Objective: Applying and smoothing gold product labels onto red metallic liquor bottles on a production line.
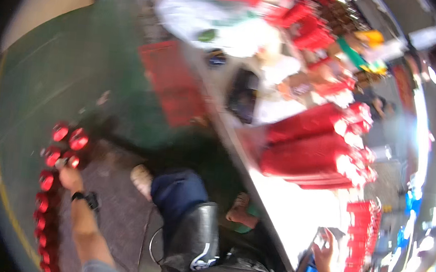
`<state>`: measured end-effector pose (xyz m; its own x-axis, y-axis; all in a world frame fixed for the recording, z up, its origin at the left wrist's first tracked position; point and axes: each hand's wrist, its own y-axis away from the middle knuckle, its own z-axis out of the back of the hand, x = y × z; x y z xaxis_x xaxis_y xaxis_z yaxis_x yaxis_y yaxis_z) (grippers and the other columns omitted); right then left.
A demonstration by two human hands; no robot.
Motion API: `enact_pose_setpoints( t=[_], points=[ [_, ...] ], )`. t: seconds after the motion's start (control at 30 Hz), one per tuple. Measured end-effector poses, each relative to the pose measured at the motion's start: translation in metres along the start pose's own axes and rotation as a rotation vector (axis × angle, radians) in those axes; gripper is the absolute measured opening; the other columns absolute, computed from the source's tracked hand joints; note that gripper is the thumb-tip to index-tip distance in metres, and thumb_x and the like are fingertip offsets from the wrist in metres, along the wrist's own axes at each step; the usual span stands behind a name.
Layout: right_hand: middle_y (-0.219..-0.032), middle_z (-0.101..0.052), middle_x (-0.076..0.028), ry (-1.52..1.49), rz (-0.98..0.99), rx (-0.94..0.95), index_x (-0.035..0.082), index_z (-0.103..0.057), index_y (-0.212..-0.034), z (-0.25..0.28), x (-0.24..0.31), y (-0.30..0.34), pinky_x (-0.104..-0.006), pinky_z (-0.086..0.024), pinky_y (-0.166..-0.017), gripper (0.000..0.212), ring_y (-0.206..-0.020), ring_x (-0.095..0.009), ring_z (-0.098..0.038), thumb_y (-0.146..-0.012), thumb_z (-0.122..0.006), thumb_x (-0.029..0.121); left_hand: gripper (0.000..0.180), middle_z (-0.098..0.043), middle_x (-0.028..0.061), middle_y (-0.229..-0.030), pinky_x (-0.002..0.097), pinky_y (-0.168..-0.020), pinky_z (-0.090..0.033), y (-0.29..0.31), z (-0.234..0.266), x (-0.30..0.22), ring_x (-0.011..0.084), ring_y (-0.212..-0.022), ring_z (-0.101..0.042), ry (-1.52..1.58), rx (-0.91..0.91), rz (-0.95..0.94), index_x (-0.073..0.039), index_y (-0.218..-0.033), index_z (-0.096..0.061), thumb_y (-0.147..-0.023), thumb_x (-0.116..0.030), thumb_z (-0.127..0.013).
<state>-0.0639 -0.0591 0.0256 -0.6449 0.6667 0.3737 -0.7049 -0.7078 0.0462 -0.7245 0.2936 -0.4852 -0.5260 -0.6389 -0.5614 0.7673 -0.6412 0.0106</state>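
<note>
Green floor seen left of long surface. Left hand closed among red caps, row running toward body. Right hand spread open at surface edge, grasping nothing.

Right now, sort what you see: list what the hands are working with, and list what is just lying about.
In hand:
- left hand reaching down to the row of red cans on the floor
- right hand open over the white table

Lying about:
- red cartons stacked on the table
- red crate
- dark bag
</note>
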Motion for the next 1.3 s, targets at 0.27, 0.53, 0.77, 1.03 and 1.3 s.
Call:
enact_pose_setpoints(
  t=[0.27, 0.53, 0.77, 1.03, 1.3],
  points=[
    [-0.114, -0.060, -0.006, -0.055, 0.035, -0.132, 0.008, -0.049, -0.139, 0.015, -0.030, 0.045, -0.0213, -0.039, -0.055, 0.066, -0.069, -0.005, -0.048, -0.078, -0.074, 0.008, 0.056, -0.065, 0.0230, -0.121, 0.0412, -0.094, -0.048, 0.042, 0.046, -0.059, 0.0348, -0.109, -0.062, 0.452, -0.172, -0.169, 0.004, -0.124, -0.062, -0.094, -0.043, -0.065],
    [-0.109, -0.066, -0.011, -0.233, 0.087, -0.155, 0.005, -0.055, -0.133, 0.054, -0.084, 0.064, -0.0263, -0.044, -0.054, 0.060, -0.058, -0.012, -0.050, -0.077, -0.077, 0.012, 0.019, -0.067, 0.0103, -0.110, 0.0336, -0.091, -0.049, 0.348, 0.286, -0.348, 0.0185, -0.102, -0.063, 1.214, 0.590, -0.641, 0.002, -0.110, -0.063, -0.099, -0.011, -0.053],
    [-0.110, -0.067, -0.011, -0.440, 0.009, -0.172, 0.004, -0.057, -0.132, 0.089, -0.176, 0.074, -0.0262, -0.046, -0.059, 0.059, -0.066, -0.014, -0.054, -0.077, -0.077, 0.014, 0.057, -0.061, 0.0163, -0.126, 0.0370, -0.104, -0.046, 0.617, 0.326, -0.478, 0.0246, -0.121, -0.060, 0.820, 1.449, -1.439, 0.004, -0.136, -0.046, -0.085, -0.004, -0.070],
    [-0.107, -0.068, -0.011, -0.569, -0.051, -0.263, 0.003, -0.059, -0.128, 0.093, -0.236, 0.093, -0.0270, -0.046, -0.059, 0.055, -0.072, -0.016, -0.058, -0.078, -0.076, 0.014, 0.089, -0.049, 0.0306, -0.127, 0.0472, -0.101, -0.041, 0.787, 0.212, -0.628, 0.0469, -0.119, -0.047, 0.652, 0.700, -1.567, 0.005, -0.132, -0.038, -0.067, -0.030, -0.087],
    [-0.108, -0.068, -0.010, -0.662, -0.099, -0.314, 0.003, -0.059, -0.128, 0.078, -0.256, 0.106, -0.0266, -0.045, -0.058, 0.052, -0.064, -0.014, -0.054, -0.081, -0.076, 0.016, 0.076, -0.051, 0.0202, -0.121, 0.0457, -0.101, -0.041, 0.771, 0.178, -0.622, 0.0386, -0.115, -0.050, 0.828, 0.673, -1.502, -0.001, -0.125, -0.046, -0.064, -0.020, -0.087]
  ],
)
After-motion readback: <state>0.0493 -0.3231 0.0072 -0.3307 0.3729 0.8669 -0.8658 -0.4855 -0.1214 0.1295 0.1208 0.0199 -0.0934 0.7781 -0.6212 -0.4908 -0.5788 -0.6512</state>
